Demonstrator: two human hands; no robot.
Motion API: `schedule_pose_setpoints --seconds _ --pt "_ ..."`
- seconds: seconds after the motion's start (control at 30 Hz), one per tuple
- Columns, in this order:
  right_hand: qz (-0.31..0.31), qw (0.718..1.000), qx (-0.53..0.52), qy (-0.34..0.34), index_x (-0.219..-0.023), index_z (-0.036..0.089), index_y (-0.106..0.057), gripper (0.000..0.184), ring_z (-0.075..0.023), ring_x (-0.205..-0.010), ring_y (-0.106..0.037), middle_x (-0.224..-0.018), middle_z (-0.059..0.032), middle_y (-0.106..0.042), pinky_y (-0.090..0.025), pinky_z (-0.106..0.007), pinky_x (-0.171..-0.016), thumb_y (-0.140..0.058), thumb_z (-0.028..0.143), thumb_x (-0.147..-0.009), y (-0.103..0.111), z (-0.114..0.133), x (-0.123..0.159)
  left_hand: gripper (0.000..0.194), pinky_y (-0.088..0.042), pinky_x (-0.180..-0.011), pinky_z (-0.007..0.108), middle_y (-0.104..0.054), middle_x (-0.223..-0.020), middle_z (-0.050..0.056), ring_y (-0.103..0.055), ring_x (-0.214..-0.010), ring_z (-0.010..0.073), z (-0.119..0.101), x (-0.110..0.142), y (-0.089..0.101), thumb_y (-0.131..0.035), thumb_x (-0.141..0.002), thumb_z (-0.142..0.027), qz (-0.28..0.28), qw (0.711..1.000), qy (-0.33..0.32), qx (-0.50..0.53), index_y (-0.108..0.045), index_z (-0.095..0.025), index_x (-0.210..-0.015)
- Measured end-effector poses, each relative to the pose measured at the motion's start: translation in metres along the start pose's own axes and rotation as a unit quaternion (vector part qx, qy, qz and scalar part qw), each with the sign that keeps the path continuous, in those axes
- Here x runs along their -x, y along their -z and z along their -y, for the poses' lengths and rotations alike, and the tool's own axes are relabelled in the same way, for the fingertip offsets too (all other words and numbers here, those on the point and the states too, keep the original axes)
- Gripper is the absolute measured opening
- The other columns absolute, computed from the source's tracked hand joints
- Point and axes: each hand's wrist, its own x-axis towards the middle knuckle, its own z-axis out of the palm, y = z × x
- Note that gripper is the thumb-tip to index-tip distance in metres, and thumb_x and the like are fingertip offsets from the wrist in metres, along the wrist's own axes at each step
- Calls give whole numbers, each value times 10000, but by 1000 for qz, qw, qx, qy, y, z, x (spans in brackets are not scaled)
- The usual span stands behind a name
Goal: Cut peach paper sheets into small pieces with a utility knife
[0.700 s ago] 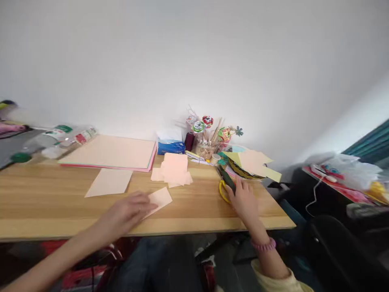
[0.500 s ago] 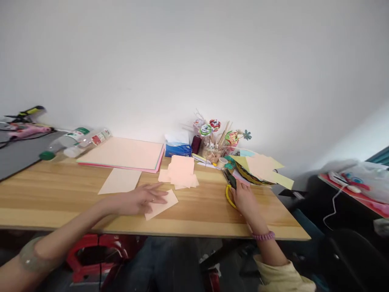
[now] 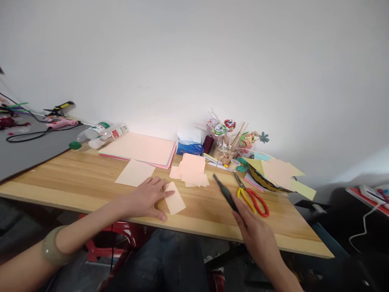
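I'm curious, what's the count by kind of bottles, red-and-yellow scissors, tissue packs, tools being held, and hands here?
Bottles: 2 (green-capped bottle, white-capped bottle)
Red-and-yellow scissors: 1
Tissue pack: 1
Dark held tool: 1
Hands: 2 (left hand, right hand)
Total: 7

Pale white wall sweeping across whole upper view, and look, brighter glow low at far right! Wood-grain counter stretching along wall, grey tabletop meeting it at left. Down below, red plastic stool peeking from underneath, floor dark. Far right, red-topped dark stand, front sunk in shadow.
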Motion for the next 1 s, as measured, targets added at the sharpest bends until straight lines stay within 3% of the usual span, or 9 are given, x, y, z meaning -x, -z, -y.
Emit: schedule_pose_setpoints --seconds 0.1,0.27,0.4,0.57,1.0 --pt "45 992 -35 115 -1355 191 -389 419 -152 -1045 -608 -1236 -55 -595 -524 -247 -809 -361 221 -938 12 27 14 741 -349 -942 418 -524 -1236 126 -449 -1118 302 5 -2 -3 -467 -732 -729 -18 1000 -22 9 -504 -243 -1291" --pt "98 975 10 198 -1296 163 -461 392 -161 -861 -661 -1230 -47 -599 -557 -262 -656 -301 188 -939 15 39 24 790 -271 -1054 374 -447 -1383 140 -392 -1277 282 2 -1 -16 -406 -757 -742 -26 999 -17 -14 -509 -162 -1283" --pt "106 972 35 208 -1269 155 -487 397 -165 -834 -661 -1227 -49 -600 -562 -276 -630 -301 150 -919 12 36 26 747 -316 -1037 360 -452 -1362 188 -414 -1273 280 -10 -4 -22 -371 -826 -685 -18 998 22 -57 -508 -96 -1264" --pt "119 968 37 218 -1242 154 -514 459 -170 -819 -657 -1194 -54 -623 -559 -284 -623 -310 50 -844 16 41 22 624 -374 -998 345 -455 -1356 203 -422 -1269 268 -19 -6 -19 -403 -869 -565 -11 998 23 -61 -490 -92 -1266" --pt "144 968 18 207 -1260 156 -497 525 -183 -845 -648 -1205 -68 -615 -560 -306 -654 -332 6 -784 13 46 16 552 -392 -996 373 -470 -1336 225 -405 -1280 275 -20 -6 -18 -307 -930 -481 -23 999 22 -38 -507 -61 -1226"
